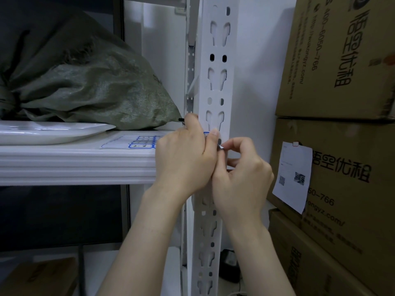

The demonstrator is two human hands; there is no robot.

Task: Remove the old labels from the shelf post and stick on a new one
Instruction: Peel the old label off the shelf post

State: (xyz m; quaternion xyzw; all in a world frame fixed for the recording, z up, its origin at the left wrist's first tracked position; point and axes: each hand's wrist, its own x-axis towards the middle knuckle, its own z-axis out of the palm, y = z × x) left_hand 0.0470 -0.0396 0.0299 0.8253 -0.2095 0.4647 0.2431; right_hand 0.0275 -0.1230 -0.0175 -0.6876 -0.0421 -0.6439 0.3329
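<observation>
Shelf post (215,86) is standing white and slotted between the shelf (74,165) and the stacked boxes (342,60). The label (221,147) is sitting on the post's front face, level with the shelf edge and mostly hidden by the hands.

The right hand (241,174) is pinching a lifted corner of that label between thumb and forefinger. The left hand (183,159) is curling round what looks like a pen (181,120), whose dark tip is poking out past the forefinger. Its thumb is pressing on the post where a blue label edge is showing.

The step in hand seems to be peeling the old label. It is probably going best with a slow pull, the flap kept low along the post and the left thumb bracing close to the peel line so the paper is not tearing. The slots underneath are likely weak spots. Any glue left behind is worth rubbing off before the new one goes on.

A sheet of labels (139,142) with blue borders is lying on the shelf. One is carrying handwriting I cannot read surely. The boxes are reading "悟空优租", "400-6050-766" and "wukongyz.com". A paper slip (292,176) on one box is showing two square codes, its print too small to read.
</observation>
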